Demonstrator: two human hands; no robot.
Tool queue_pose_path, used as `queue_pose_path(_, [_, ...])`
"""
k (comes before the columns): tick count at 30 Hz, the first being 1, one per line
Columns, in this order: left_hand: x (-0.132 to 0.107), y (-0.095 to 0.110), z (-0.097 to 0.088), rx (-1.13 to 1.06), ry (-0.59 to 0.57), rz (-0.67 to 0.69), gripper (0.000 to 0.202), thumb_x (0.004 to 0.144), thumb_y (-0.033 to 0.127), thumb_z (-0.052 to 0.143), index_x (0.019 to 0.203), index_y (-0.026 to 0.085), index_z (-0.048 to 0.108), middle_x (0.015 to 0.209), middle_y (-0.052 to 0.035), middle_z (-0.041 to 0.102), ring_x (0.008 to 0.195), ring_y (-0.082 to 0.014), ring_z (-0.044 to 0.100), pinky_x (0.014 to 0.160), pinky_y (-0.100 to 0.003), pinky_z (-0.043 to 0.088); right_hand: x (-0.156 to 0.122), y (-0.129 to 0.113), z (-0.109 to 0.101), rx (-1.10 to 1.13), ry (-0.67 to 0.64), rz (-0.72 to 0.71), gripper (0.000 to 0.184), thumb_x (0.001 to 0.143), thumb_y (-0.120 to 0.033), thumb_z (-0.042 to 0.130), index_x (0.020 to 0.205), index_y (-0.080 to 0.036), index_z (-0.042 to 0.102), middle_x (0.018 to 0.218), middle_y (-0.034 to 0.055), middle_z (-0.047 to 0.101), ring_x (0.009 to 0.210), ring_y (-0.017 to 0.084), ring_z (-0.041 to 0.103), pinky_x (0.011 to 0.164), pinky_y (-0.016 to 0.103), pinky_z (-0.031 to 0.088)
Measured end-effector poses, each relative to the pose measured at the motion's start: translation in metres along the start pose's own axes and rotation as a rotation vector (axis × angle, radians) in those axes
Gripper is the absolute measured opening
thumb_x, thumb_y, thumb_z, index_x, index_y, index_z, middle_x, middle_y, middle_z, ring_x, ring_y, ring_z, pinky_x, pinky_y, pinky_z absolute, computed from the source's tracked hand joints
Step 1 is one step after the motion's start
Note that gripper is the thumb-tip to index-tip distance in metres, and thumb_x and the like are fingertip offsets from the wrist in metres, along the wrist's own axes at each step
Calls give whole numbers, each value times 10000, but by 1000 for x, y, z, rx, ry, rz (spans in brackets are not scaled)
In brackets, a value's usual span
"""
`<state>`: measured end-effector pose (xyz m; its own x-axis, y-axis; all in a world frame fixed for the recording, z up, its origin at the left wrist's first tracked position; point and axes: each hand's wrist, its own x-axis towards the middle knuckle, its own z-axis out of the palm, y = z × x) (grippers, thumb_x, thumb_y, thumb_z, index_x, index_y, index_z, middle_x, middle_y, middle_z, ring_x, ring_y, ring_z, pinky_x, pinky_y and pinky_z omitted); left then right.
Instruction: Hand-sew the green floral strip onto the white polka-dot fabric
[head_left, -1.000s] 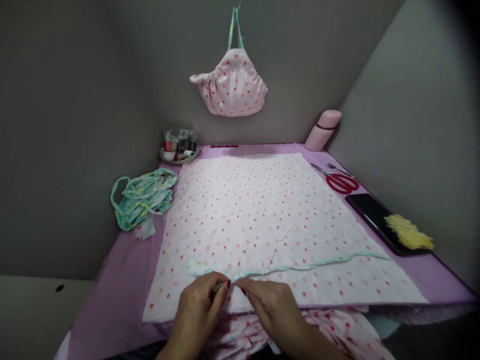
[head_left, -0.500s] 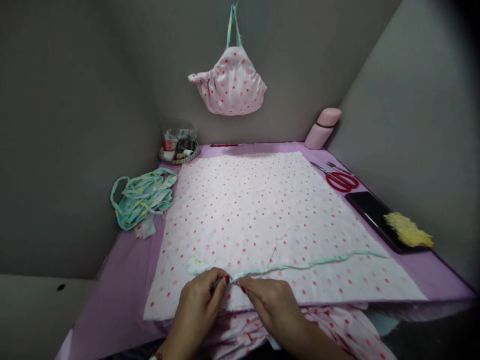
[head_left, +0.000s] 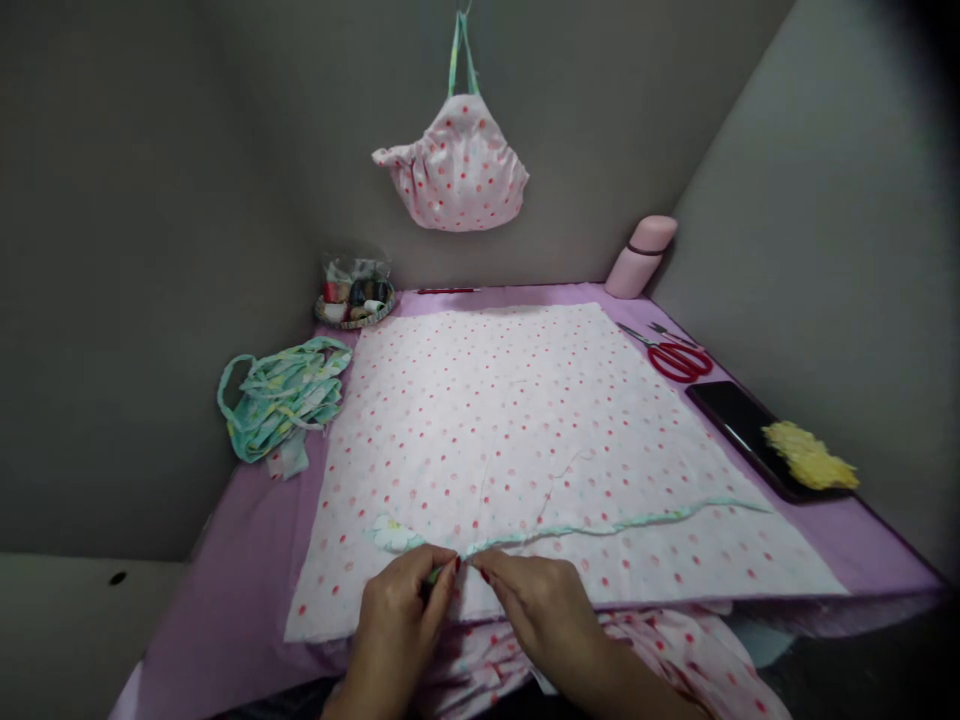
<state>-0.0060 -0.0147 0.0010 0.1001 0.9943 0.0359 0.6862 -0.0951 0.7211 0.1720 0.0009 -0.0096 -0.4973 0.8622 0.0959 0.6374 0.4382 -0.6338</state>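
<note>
A narrow mint-green fabric strip (head_left: 637, 523) runs across the near part of a white dotted cloth (head_left: 450, 400). Its left end widens into a flat piece with a white flower print. My left hand (head_left: 405, 605) pinches the strip between thumb and forefinger, and a bit of green shows inside its curled fingers. Close beside it, fingertips almost touching, my right hand (head_left: 544, 600) is closed on the same strip. Whether a needle is between the fingers is too small to make out. A loose thread (head_left: 562, 470) lies on the cloth beyond the strip.
To the left lie bundled green straps (head_left: 289, 395) and a basket of thread spools (head_left: 356, 305). On the right are red-handled scissors (head_left: 679, 362), a phone (head_left: 739, 430) with a yellow clump (head_left: 810, 455), and a pink bottle (head_left: 641, 258). A dotted fabric piece (head_left: 461, 175) hangs ahead.
The whole view has shifted very slightly. Both hands keep pinching the strip at nearly the same place, with only a tiny movement of the fingers.
</note>
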Motion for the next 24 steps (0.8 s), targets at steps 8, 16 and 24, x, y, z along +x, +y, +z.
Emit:
queue_pose_path(8, [-2, 6, 2, -10, 28, -9, 183, 872, 234, 494, 781, 191, 647, 696, 4, 689, 637, -150, 644, 600, -236, 453, -1, 0, 2, -6, 31, 7, 323, 898, -181, 315, 961, -204, 631, 758, 45, 697, 677, 170, 662, 616, 238, 463])
queue_pose_path(16, [0, 7, 3, -34, 42, 27, 178, 869, 214, 482, 843, 199, 658, 795, -19, 724, 721, -158, 671, 654, -242, 487, -3, 1, 6, -134, 148, -96, 363, 950, -208, 279, 1081, -124, 606, 629, 56, 655, 533, 172, 628, 503, 251, 437])
queue_pose_path(24, [-1, 5, 2, -84, 8, 1, 191, 868, 224, 472, 894, 204, 660, 850, -22, 725, 781, -163, 667, 712, -253, 485, -3, 3, 10, -187, 152, -129, 390, 947, -180, 253, 989, -98, 632, 603, 68, 642, 541, 182, 635, 511, 259, 435])
